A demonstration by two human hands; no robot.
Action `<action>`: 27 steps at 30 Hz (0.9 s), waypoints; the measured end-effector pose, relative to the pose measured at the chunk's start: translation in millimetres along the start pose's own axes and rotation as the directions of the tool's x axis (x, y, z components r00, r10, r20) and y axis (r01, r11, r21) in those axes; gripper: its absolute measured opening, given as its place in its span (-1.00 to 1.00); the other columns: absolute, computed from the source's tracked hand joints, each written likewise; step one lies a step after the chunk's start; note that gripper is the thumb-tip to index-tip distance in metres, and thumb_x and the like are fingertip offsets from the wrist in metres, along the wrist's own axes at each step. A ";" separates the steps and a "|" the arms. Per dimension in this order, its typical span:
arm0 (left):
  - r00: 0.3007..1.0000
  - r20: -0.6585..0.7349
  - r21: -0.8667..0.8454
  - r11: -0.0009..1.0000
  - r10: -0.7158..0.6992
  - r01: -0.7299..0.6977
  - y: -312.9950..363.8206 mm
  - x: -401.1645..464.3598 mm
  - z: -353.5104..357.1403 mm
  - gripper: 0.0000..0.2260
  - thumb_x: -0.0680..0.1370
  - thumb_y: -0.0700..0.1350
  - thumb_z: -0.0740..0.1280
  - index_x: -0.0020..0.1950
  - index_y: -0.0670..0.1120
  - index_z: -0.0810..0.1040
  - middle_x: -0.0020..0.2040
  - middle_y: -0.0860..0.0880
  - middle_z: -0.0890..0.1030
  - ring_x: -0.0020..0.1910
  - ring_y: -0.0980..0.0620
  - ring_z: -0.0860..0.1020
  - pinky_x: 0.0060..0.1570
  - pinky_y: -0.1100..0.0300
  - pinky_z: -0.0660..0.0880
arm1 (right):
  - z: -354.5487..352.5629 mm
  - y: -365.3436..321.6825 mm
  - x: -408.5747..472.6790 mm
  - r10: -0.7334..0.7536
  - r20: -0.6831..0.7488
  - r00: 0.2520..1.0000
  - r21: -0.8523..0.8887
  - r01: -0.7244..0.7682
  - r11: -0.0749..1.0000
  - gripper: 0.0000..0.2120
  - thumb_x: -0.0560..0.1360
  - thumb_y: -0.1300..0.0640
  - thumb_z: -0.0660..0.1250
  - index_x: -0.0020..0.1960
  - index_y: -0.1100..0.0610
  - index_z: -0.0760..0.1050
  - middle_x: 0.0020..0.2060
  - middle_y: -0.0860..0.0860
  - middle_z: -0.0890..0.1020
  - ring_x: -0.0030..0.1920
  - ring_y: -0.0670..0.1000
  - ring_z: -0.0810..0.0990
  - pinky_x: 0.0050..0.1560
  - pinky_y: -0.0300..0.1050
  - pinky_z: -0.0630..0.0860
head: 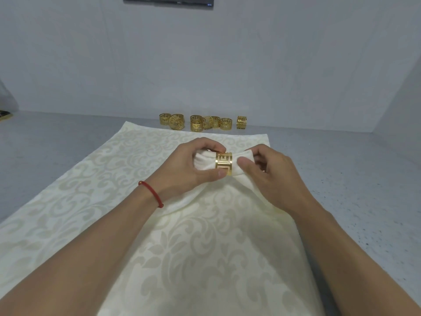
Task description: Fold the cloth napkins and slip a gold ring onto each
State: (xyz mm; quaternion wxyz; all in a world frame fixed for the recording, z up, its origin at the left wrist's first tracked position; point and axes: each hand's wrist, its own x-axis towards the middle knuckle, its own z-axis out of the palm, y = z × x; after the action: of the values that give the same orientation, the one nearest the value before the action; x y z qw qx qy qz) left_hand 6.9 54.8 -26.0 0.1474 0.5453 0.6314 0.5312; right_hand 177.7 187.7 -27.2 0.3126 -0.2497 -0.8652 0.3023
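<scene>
Two bare forearms reach in from the near edge over a cream cloth (193,258) with a pale scroll pattern, spread flat on a grey speckled table (353,183). The cloth covers most of the table's middle, running from the near edge almost to the far edge.

The left wrist wears a red cord bracelet (151,193).

Above the cloth's far half, both hands hold a rolled cream napkin (205,164) crosswise. A gold ring (224,164) with a cut-out key pattern sits around the napkin near its middle. The left hand (191,169) is curled round the napkin's left end, thumb and fingertips touching the ring's left rim. The right hand (271,176) pinches the napkin's right end between thumb and fingers, just beside the ring. The hands hide most of the napkin's ends.

Beyond the cloth, along the table's far edge against the wall, stands a row of spare rings (200,123), some touching or stacked, with one ring (241,122) a little apart at the right.

The pale wall (205,65) rises behind them. A dark panel (168,0) shows at its top.
</scene>
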 end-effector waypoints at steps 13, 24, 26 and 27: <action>0.985 0.092 -0.137 0.978 -0.143 0.155 -7.0 -2.8 -13.5 -0.71 0.52 -0.06 0.46 0.23 -0.04 0.64 0.07 -0.03 0.71 0.04 -0.05 0.68 0.18 -0.03 0.54 | -56.9 16.2 -0.3 0.168 0.233 0.958 -0.656 0.027 0.754 -0.49 0.37 -0.39 0.45 0.24 -0.25 0.48 0.10 -0.21 0.62 0.09 -0.04 0.54 0.03 -0.03 0.44; 0.933 0.200 -0.164 0.929 -0.299 0.332 -1.7 4.0 -6.5 -0.71 0.49 -0.07 0.51 0.15 -0.16 0.62 -0.05 -0.05 0.68 -0.06 -0.06 0.65 0.07 0.10 0.55 | -3.1 8.3 0.0 0.115 0.031 0.993 0.235 -0.119 0.965 -0.80 0.55 -0.09 0.43 0.03 0.03 0.62 -0.19 0.00 0.72 -0.33 0.03 0.70 -0.37 -0.07 0.59; 0.898 0.219 -0.188 0.887 -0.381 0.422 1.5 1.0 -7.6 -0.78 0.51 -0.15 0.49 0.08 -0.24 0.64 -0.14 -0.10 0.63 -0.17 -0.02 0.60 -0.10 0.18 0.53 | -11.5 14.9 0.9 0.152 0.055 0.987 0.242 -0.161 0.957 -0.71 0.51 -0.15 0.44 -0.03 0.09 0.64 -0.22 0.04 0.73 -0.34 0.10 0.70 -0.35 0.00 0.57; 0.891 0.216 -0.168 0.884 -0.399 0.436 3.3 0.6 -5.9 -0.79 0.49 -0.19 0.51 0.08 -0.25 0.65 -0.11 -0.13 0.63 -0.15 -0.02 0.60 -0.15 0.21 0.54 | -16.2 17.6 1.2 0.164 0.076 0.984 0.239 -0.177 0.955 -0.67 0.49 -0.17 0.45 -0.05 0.11 0.65 -0.23 0.07 0.73 -0.35 0.10 0.70 -0.34 0.03 0.58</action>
State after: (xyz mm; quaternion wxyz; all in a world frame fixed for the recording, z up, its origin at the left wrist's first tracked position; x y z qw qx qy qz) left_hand 4.0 51.8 -20.7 0.3709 0.4218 0.6585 0.5009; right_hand 192.3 206.6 -28.7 0.2898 -0.2746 -0.8048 0.4393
